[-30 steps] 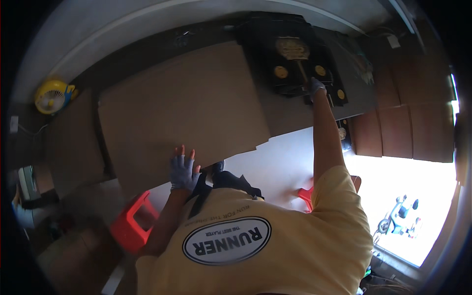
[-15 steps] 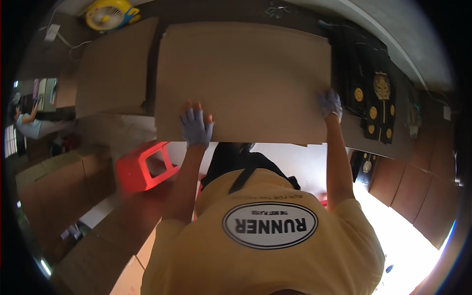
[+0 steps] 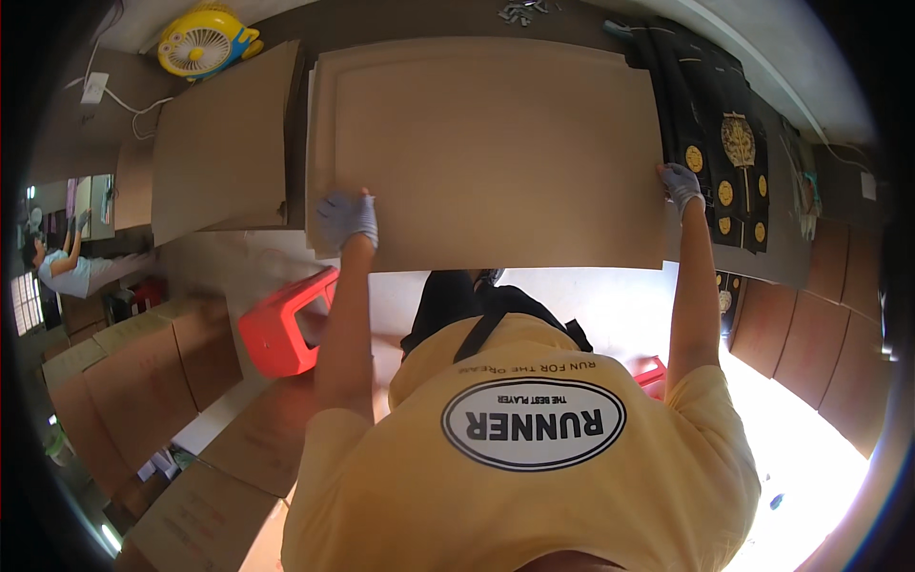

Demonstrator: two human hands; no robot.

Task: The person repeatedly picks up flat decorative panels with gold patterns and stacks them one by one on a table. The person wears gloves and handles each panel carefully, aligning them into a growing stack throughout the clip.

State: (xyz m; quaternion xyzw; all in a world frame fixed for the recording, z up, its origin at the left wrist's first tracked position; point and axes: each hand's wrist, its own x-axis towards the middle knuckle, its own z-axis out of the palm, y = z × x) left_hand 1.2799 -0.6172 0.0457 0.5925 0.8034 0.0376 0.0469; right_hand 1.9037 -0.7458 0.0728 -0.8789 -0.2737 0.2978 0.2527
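A large brown cardboard sheet (image 3: 496, 162) lies before me on top of more cardboard, whose edge shows along the left side. My right hand (image 3: 682, 185), in a grey glove with bare fingertips, pinches the sheet's right edge. Over the left front part of the cardboard is my left hand (image 3: 346, 219), gloved the same way. Its thumb points up, while its fingers are smeared by motion, so their grip is unclear.
To the left lies another cardboard stack (image 3: 224, 143), with a yellow fan (image 3: 200, 43) behind. Black sheets with gold prints (image 3: 710, 143) lie at the right. A red plastic stool (image 3: 276, 329) and cardboard boxes (image 3: 133, 381) stand lower left. Another person (image 3: 71, 272) works far left.
The top sheet has shifted right, baring the cardboard edge at its left. My right hand moved right with it. My left hand moved left, and its spread fingers have drawn in.
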